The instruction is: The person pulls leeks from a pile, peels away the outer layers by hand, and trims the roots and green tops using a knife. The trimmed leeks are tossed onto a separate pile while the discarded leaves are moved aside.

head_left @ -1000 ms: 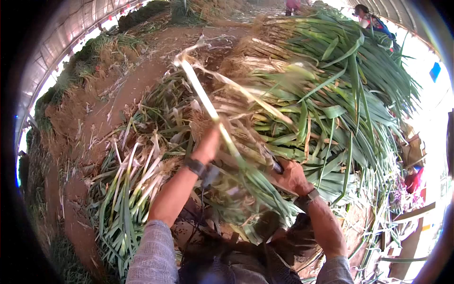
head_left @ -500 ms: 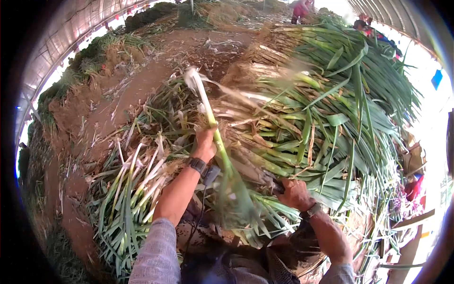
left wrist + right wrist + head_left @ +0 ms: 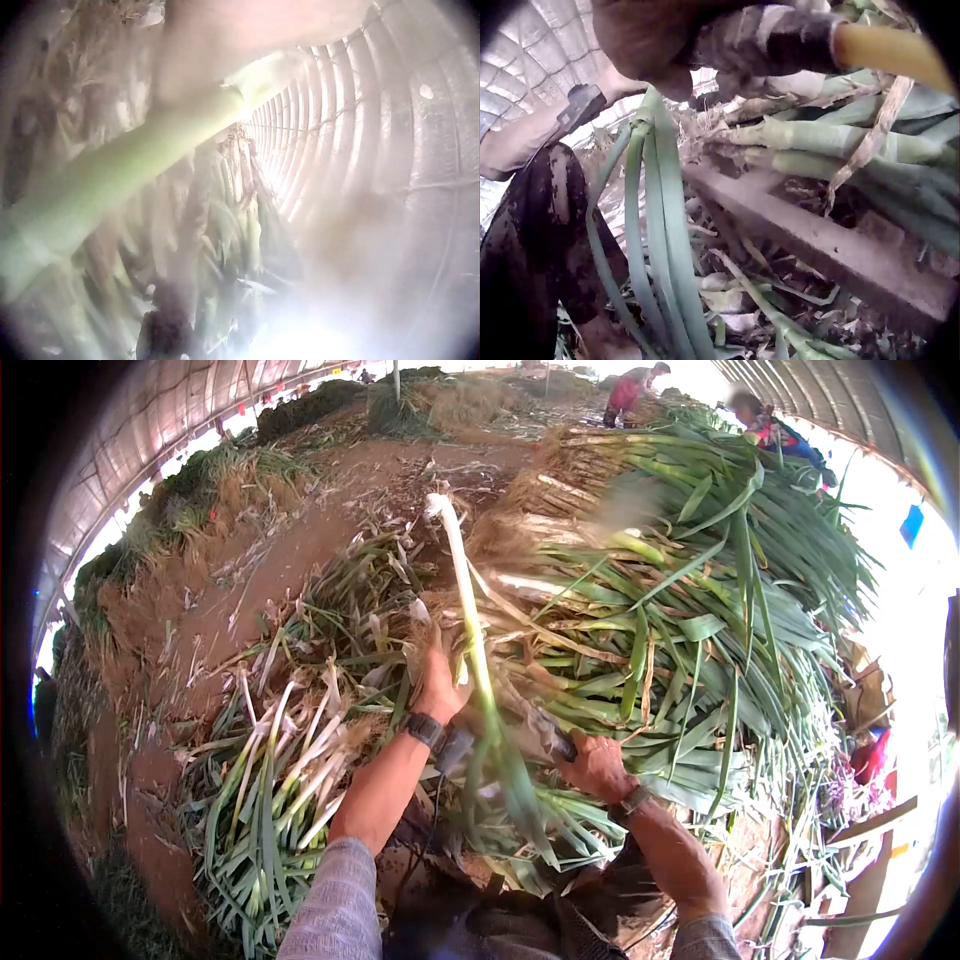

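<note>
My left hand [image 3: 438, 685] holds a leek [image 3: 463, 580] by its middle, white root end up and green leaves hanging toward my lap. In the left wrist view the stalk [image 3: 112, 180] crosses under a blurred finger [image 3: 262, 22]. My right hand [image 3: 597, 768] grips a dark, tape-wrapped tube [image 3: 757, 37] with a yellow section [image 3: 885, 52] at one end. The tube's end [image 3: 556, 738] points toward the leek's lower part. A pale, dry strip [image 3: 545, 630] trails rightward from the stalk.
A large pile of leeks [image 3: 690, 600] fills the right side. Several pale-stemmed leeks [image 3: 285, 750] lie at my left, beside leafy scraps [image 3: 360, 595]. A beam [image 3: 810, 232] runs below my right hand. Two people [image 3: 628, 395] are at the back.
The leek has swung from leaning left to nearly upright, its leaves shifting left. My left hand has dropped slightly, and my right hand has moved a little left and down.
</note>
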Demonstrator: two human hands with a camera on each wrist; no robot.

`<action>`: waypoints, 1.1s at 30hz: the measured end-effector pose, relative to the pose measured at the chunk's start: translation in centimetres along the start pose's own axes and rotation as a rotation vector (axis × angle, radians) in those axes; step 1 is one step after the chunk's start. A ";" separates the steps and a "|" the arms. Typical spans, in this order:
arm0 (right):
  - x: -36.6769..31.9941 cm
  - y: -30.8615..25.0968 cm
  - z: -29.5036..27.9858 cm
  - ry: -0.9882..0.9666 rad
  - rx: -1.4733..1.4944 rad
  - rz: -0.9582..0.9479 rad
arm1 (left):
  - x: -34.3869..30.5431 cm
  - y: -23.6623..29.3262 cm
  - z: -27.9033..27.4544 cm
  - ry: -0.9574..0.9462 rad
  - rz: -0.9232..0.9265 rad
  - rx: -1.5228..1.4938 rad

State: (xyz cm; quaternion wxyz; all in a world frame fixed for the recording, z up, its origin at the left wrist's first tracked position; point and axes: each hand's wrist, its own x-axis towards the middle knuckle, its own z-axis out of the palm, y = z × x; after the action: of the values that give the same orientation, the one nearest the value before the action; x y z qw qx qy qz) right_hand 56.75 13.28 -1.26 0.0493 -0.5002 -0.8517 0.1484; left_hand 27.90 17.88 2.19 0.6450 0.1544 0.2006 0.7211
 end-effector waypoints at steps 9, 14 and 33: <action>-0.1 -0.5 -1.9 0.084 0.089 -0.009 | 0.4 -1.0 -0.4 -0.060 -0.025 0.010; -0.2 0.2 -0.7 0.253 0.051 -0.105 | -0.3 -1.8 0.7 -0.111 -0.096 -0.020; 0.8 0.0 -4.2 0.372 0.245 -0.099 | -3.3 -7.6 0.2 -0.090 -0.252 0.175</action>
State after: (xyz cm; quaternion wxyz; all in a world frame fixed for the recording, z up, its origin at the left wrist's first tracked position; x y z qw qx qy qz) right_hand 57.33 14.82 2.68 0.2730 -0.4668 -0.8270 0.1536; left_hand 34.96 15.28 -1.25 0.7228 0.2159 0.2513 0.6064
